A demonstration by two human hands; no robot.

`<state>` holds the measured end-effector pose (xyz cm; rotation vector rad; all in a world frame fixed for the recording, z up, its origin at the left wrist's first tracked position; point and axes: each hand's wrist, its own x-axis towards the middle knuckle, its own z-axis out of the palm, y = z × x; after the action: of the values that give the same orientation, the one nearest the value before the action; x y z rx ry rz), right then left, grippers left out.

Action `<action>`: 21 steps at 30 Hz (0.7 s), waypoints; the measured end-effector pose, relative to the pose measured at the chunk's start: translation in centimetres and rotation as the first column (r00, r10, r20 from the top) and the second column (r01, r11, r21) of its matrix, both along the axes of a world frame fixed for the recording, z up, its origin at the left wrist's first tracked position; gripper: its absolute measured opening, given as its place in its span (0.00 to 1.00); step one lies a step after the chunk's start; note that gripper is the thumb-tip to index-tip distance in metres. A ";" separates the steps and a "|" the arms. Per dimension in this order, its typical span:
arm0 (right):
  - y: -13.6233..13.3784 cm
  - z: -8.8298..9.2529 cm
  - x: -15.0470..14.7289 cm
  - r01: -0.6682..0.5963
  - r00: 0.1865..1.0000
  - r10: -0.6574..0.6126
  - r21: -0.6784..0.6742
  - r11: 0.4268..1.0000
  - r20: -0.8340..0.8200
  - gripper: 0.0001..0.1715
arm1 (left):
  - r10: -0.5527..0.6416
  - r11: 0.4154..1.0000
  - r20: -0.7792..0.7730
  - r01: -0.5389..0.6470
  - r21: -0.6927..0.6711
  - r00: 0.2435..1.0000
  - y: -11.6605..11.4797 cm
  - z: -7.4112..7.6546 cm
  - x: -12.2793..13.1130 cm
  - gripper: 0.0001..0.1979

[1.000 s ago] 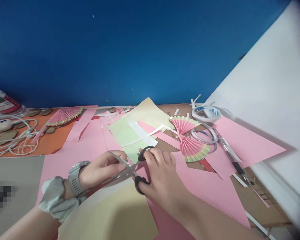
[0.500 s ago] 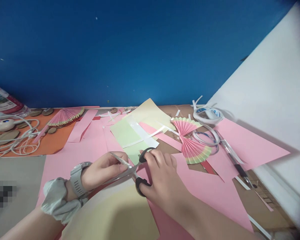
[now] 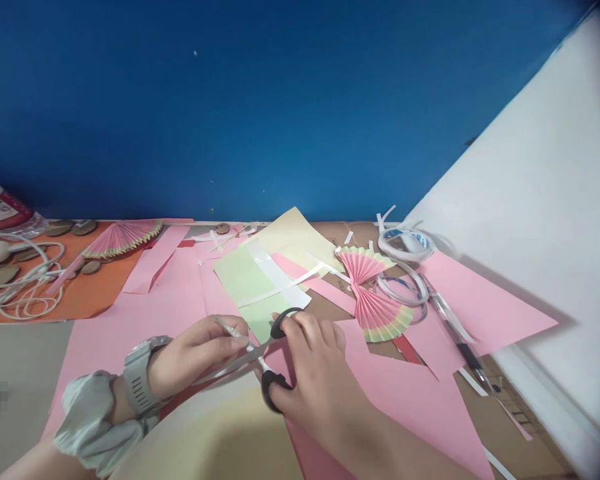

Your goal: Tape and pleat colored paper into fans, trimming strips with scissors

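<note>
In my right hand (image 3: 315, 353) are scissors (image 3: 260, 351), with my thumb and fingers through their black loops. The blades are spread and point left. My left hand (image 3: 205, 350), with a grey watch band and a pale scrunchie at the wrist, is closed with thumb and fingers against the upper blade. Something whitish clings to the metal near the left fingertips; its kind is unclear. Beneath the hands lie a pale yellow sheet (image 3: 220, 433) and pink paper (image 3: 390, 387). Beyond the right hand rests a pleated pink and green paper fan (image 3: 375, 297).
Rolls of tape (image 3: 405, 245) and a pen (image 3: 463, 343) lie to the right. A green sheet (image 3: 235, 270) with white strips is ahead. Farther left are another folded fan (image 3: 123, 240), white cables (image 3: 30, 287) and a bottle (image 3: 5, 210). A blue wall (image 3: 280, 113) stands behind.
The view has shifted a little, so both hands and the scissors sit lower and farther left in the picture. The right hand keeps its hold, and the left fingers stay at the blade.
</note>
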<state>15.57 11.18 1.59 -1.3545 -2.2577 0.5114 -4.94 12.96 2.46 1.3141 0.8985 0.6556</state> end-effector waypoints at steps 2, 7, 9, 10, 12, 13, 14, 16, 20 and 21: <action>0.0 0.0 0.0 0.004 1.000 -0.005 -0.008 1.000 -0.009 0.24 | 0.001 1.000 -0.010 -0.001 -0.002 1.000 0.0 0.0 0.0 0.17; 0.1 0.4 0.0 -0.008 0.999 0.006 -0.052 0.999 -0.037 0.22 | -0.016 1.000 0.014 0.016 -0.001 1.000 0.1 0.0 -0.2 0.17; 0.1 0.4 0.0 -0.005 0.999 0.003 -0.056 0.998 -0.036 0.23 | -0.028 1.000 0.021 0.028 -0.005 0.999 0.2 0.0 -0.3 0.14; 0.1 0.4 0.0 -0.005 0.999 0.003 -0.057 0.998 -0.035 0.23 | -0.030 1.000 0.023 0.030 -0.005 0.999 0.2 0.0 -0.3 0.13; 0.2 0.4 0.0 -0.008 0.999 0.006 -0.058 0.998 -0.033 0.23 | -0.029 1.000 0.024 0.029 0.001 0.999 0.2 0.0 -0.3 0.12; 0.2 0.3 0.0 -0.009 0.999 0.007 -0.060 0.998 -0.031 0.23 | -0.028 1.000 0.021 0.028 0.002 0.999 0.2 0.0 -0.2 0.12; 0.2 0.3 0.0 -0.009 1.000 0.007 -0.061 0.998 -0.029 0.23 | -0.024 1.000 0.016 0.024 0.001 1.000 0.2 0.1 -0.2 0.12; 0.2 0.2 0.0 -0.009 1.000 0.008 -0.069 0.998 -0.020 0.23 | -0.019 1.000 0.005 0.019 -0.003 1.000 0.2 0.2 -0.1 0.12; 0.2 0.1 0.0 -0.007 1.000 0.007 -0.066 0.998 -0.008 0.24 | 0.006 1.000 -0.017 -0.006 -0.014 1.000 0.2 0.3 0.0 0.14; 0.2 0.1 -0.1 -0.006 1.000 0.005 -0.062 0.998 -0.011 0.24 | 0.012 1.000 -0.020 -0.012 -0.015 1.000 0.2 0.3 0.0 0.15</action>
<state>15.51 11.38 1.72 -1.3731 -2.2547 0.5937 -4.96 13.14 2.78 1.3051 0.9266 0.6447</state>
